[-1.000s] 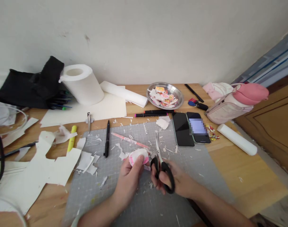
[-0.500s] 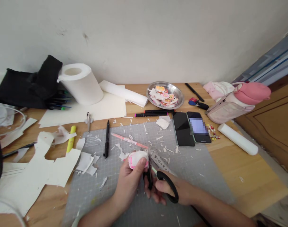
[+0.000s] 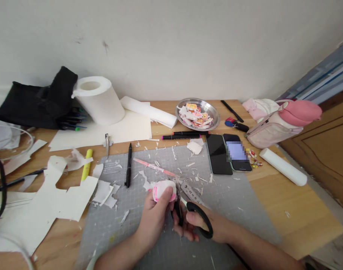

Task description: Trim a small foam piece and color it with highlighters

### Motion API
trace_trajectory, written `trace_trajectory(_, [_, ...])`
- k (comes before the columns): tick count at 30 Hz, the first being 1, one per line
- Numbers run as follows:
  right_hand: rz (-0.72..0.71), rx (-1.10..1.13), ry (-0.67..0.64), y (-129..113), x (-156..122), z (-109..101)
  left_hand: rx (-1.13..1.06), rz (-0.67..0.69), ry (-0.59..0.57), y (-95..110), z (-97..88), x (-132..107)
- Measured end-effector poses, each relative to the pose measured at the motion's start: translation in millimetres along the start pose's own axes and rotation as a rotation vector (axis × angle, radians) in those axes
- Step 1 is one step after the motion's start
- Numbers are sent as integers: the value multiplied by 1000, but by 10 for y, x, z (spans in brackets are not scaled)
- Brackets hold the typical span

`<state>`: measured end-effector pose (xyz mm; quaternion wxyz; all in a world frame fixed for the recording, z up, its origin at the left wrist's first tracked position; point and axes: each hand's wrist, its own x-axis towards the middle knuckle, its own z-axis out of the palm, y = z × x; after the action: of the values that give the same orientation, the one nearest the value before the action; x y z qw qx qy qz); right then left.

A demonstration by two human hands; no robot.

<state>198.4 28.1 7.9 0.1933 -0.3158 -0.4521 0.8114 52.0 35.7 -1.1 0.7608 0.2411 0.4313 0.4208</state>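
Between the thumb and fingers of my left hand [image 3: 156, 217] is a small rounded white paper piece [image 3: 163, 190] with pink marks along its edge. My right hand [image 3: 205, 225] has its thumb and fingers in the black-handled scissors [image 3: 202, 218]. The blades stand beside the right edge of the paper piece; whether they touch it I cannot tell. Both hands are over the grey cutting mat [image 3: 149, 247]. Just beyond the scissors lie a metal ruler [image 3: 191, 193] and an orange-pink pen [image 3: 154, 167].
White paper scraps [image 3: 106, 193] litter the mat. A metal bowl [image 3: 216, 122] of coloured cutouts stands at the back. Two phones [image 3: 219, 155], a pink bottle [image 3: 283, 123] and a white roll [image 3: 283, 167] are on the right. A paper roll [image 3: 101, 105] and black case [image 3: 33, 105] stand left.
The view has shifted slightly, so things on the left appear a little farther right. Both hands keep their hold, and the scissors have barely moved beside the paper piece.
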Motion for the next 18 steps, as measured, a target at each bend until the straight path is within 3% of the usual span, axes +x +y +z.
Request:
trace_trajectory(6, [-20,82,-6,-8,8,-13,27,-2,15,8,12,-14])
trace_trajectory(11, [-41,253,1,25,17,-23,83,142,76,10,5,3])
trace_trajectory(13, [-38,254,9,25,18,-22,134,188,111,13,7,6])
trace_trajectory(18, [5,154,38,4,5,-37,176,175,73,2,2,-2])
